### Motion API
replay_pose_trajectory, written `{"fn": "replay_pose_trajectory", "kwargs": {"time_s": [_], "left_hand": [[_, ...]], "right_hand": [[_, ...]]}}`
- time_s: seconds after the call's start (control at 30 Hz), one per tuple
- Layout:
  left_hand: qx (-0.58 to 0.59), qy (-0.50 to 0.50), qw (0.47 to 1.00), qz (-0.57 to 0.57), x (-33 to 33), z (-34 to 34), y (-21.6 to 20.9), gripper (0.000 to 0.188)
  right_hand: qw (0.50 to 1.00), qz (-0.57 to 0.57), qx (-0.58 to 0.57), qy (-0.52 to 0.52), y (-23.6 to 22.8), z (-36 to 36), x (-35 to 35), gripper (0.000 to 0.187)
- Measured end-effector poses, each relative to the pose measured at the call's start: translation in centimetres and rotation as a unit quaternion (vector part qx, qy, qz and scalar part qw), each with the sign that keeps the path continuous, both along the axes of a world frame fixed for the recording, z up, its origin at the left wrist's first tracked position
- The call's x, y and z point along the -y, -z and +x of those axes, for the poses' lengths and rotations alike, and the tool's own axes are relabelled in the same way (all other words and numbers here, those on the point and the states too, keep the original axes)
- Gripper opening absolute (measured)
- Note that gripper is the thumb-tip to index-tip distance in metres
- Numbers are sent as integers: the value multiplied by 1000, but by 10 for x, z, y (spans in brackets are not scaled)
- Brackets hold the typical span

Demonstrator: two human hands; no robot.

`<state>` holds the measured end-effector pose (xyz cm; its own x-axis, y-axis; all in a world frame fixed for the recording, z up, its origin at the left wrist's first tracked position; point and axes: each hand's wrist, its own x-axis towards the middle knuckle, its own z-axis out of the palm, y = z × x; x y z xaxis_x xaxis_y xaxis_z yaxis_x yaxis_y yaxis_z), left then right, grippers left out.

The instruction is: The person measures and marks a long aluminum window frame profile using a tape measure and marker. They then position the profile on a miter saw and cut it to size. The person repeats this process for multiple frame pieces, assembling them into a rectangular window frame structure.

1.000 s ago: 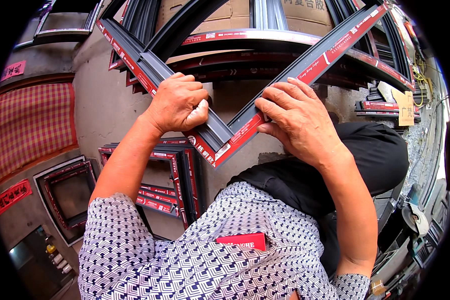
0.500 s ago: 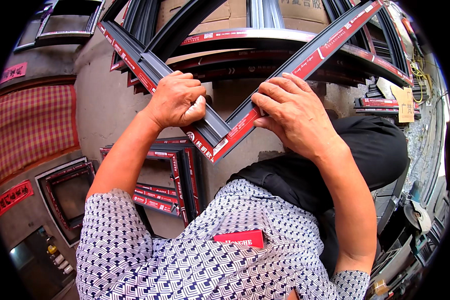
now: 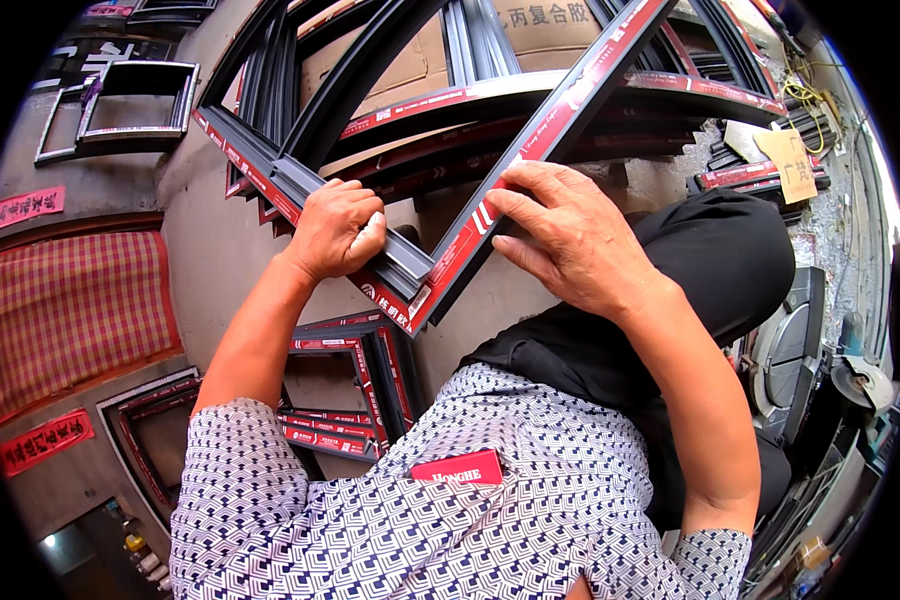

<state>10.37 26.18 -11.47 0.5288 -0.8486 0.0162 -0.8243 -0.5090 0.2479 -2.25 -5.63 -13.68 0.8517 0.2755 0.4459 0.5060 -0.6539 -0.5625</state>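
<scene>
A dark metal window frame (image 3: 553,112) with red-and-white film along its rails is tilted in front of me, one corner toward my body. My left hand (image 3: 342,230) is a closed fist around a grey profile strip (image 3: 402,265), which lies along the left rail near that corner. What the fist's inner side covers is hidden. My right hand (image 3: 570,235) is at the right rail, thumb and fingers apart. Its fingertips meet or nearly meet the rail's outer edge, and nothing shows between them.
More frames and profiles lean beyond on cardboard (image 3: 545,40). Stacked frames (image 3: 380,380) stand below my left forearm. Another frame (image 3: 135,130) is at far left, near a checked red cloth (image 3: 75,310). A disc-bladed tool (image 3: 860,385) is at right; my black-trousered knee (image 3: 720,260) is beneath my right hand.
The frame's near corner has shifted slightly left in view, and its right rail has swung left. My right hand's fingers have loosened from the rail. The left fist keeps its hold.
</scene>
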Motion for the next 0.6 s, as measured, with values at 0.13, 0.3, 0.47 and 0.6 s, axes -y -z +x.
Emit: {"fn": "replay_pose_trajectory", "kwargs": {"time_s": [0.13, 0.3, 0.47, 0.6], "left_hand": [[-7, -6, 999, -52, 20, 1, -15, 21], [13, 22, 990, -142, 81, -1, -40, 22], [65, 61, 978, -190, 162, -12, -59, 21], [79, 103, 971, -201, 227, -30, -79, 27]], "right_hand": [[995, 66, -53, 43, -16, -24, 12, 36], [969, 219, -99, 61, -36, -53, 12, 39], [927, 330, -137, 119, -57, -78, 21, 37], [872, 420, -133, 212, -68, -101, 44, 28]]}}
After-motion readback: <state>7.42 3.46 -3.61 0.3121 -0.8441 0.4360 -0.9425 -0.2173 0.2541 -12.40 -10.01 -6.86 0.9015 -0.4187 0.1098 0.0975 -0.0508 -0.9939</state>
